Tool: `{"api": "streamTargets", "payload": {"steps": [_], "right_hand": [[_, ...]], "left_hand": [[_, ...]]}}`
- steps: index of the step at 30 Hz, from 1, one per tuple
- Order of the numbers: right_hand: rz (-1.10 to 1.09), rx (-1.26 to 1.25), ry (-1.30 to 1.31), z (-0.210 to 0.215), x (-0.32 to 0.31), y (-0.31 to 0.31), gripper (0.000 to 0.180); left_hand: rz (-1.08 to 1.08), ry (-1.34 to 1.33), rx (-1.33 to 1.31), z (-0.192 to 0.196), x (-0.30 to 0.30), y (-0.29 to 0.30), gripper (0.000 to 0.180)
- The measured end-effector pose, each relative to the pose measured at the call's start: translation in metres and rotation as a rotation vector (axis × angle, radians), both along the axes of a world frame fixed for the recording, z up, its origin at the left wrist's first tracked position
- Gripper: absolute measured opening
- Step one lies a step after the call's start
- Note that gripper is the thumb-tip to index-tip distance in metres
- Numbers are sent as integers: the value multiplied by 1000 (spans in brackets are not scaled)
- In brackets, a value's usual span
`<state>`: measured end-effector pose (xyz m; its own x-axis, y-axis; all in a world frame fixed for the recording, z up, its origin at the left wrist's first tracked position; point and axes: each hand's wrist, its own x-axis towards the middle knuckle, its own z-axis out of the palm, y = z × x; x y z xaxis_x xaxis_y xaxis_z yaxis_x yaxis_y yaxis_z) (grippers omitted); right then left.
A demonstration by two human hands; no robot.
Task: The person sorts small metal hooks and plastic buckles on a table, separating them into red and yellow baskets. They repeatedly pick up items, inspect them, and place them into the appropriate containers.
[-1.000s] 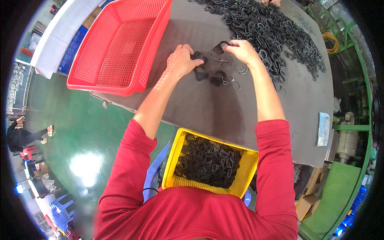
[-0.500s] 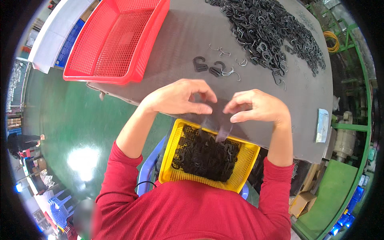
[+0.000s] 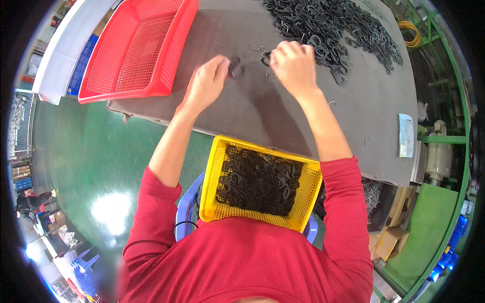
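Observation:
My left hand (image 3: pixel 208 81) is over the grey table, fingers pressed together against one edge of a black plastic hook (image 3: pixel 235 67). That hook looks blurred. To its right, my right hand (image 3: pixel 294 65) has its fingers curled round another black plastic hook (image 3: pixel 265 58), mostly hidden by the fingertips. Thin metal wire hooks (image 3: pixel 254 47) lie close by on the tabletop. Below my hands, in front of my body, a yellow plastic basket (image 3: pixel 210 182) holds a dense layer of black plastic hooks (image 3: pixel 260 182).
A large heap of black hooks mixed with wire ones (image 3: pixel 328 35) covers the table's far right. A red basket (image 3: pixel 169 65) stands at the left table edge. A light blue packet (image 3: pixel 405 135) lies near the right edge. Green metal framing (image 3: pixel 444 140) runs beyond it.
Both hands have moved forward from above the yellow basket to the loose hooks on the table. Their fingers have closed, and the right one's hook has shifted. The view has shifted slightly.

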<state>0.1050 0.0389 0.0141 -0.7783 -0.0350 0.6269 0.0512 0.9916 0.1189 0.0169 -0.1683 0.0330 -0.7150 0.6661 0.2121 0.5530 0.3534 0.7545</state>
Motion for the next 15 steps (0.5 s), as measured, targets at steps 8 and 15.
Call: {"api": "streamTargets", "payload": {"steps": [8,15], "right_hand": [[214,-1062,-374,33,128,-6,23],[-925,-455,-105,-54,219,104,53]], "left_hand": [[-512,-318,-199,20,49,-22,27],[7,518,-382,-70,-42,61,65]]}}
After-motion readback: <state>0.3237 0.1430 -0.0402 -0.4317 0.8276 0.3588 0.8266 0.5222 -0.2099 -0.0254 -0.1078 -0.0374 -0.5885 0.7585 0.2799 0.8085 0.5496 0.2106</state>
